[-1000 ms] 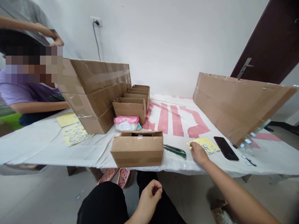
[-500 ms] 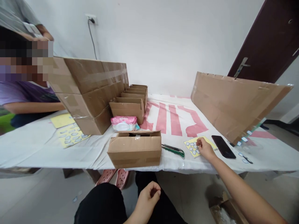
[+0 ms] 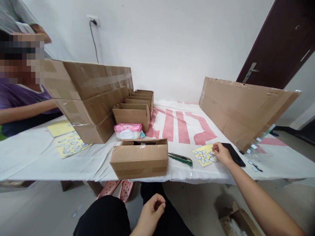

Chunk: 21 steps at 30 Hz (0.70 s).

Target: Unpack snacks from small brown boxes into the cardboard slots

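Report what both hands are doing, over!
Right hand at flat yellow card dotted with small white pieces. Left hand loosely curled, nothing visible in it. Flat black rectangular phone partly hidden by right hand.

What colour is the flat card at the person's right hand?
The flat card is yellow with small pale shapes, best seen in the head view.

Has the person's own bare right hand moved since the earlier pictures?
Yes. Judged against the flat, black, rectangular phone, the bare right hand has moved rightward over the thin, yellow, rectangular card, closer to the phone.
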{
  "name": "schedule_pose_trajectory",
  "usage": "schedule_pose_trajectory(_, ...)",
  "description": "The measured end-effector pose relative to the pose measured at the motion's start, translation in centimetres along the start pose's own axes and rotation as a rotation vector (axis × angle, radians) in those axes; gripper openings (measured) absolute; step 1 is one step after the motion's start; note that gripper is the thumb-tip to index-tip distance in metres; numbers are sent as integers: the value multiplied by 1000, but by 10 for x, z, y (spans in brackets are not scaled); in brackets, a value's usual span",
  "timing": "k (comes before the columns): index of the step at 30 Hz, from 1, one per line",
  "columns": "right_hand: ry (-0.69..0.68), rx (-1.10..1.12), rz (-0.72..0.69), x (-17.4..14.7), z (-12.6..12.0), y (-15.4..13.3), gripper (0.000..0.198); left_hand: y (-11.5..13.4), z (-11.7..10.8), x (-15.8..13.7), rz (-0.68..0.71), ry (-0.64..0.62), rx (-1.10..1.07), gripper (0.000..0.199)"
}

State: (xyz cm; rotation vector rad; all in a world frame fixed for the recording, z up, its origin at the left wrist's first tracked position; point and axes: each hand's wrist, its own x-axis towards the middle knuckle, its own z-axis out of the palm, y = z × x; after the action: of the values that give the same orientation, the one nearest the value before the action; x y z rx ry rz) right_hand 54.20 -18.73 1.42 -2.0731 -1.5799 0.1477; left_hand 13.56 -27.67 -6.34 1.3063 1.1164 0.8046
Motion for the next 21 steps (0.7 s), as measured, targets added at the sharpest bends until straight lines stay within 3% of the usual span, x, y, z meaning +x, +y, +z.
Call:
schedule_pose_trajectory(7,-81,-205,-35,-9,8,16,22,-11,5,1,6,24,-9,17)
schedule_pose_trajectory(17,-173,-365,-130,-9,6,11,18,-23,2,5,-11,-5,4,16)
schedule_pose_trajectory(21,-225,-356,-142,-1,0,16,30,-27,4,4,5,-20,8,16)
